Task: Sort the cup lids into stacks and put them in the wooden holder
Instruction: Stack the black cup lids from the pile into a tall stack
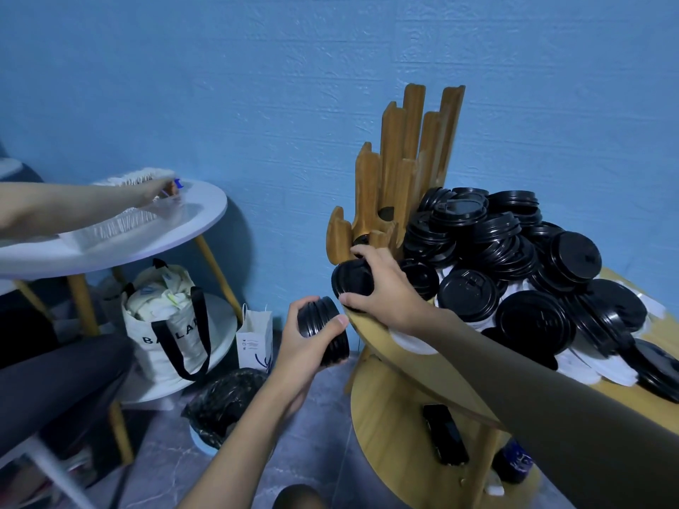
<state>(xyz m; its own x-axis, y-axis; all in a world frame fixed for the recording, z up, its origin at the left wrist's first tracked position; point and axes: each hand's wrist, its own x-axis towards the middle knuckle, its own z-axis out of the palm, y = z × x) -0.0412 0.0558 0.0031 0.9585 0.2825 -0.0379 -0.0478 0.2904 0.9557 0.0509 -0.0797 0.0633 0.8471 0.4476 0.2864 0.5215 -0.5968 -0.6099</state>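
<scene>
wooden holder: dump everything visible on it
The holder is brown wood: upright slats in stepped heights with notched tops, tallest at the back. It stands at the left edge of the table, near the blue wall. In its low gaps, black lids show. The lid pile lies against its right side; the right hand holds a lid stack at its foot.

Wooden holder (400,170): brown, upright slats of uneven height, standing at the 11 o'clock edge of the table (378,336).

Heap of black lids (514,259): loose, at 3 o'clock of the holder. The lids lie flat, tilted and overlapping. White lids (602,367) lie flat under its 5 o'clock side.

Near stack (316,319): several black lids nested, on edge, gripped by the left hand (312,343), off the table at 7 o'clock of the holder.

Far stack (351,279): black, tilted, gripped by the right hand (385,288) at the holder's foot. Contact with the holder unclear.
</scene>
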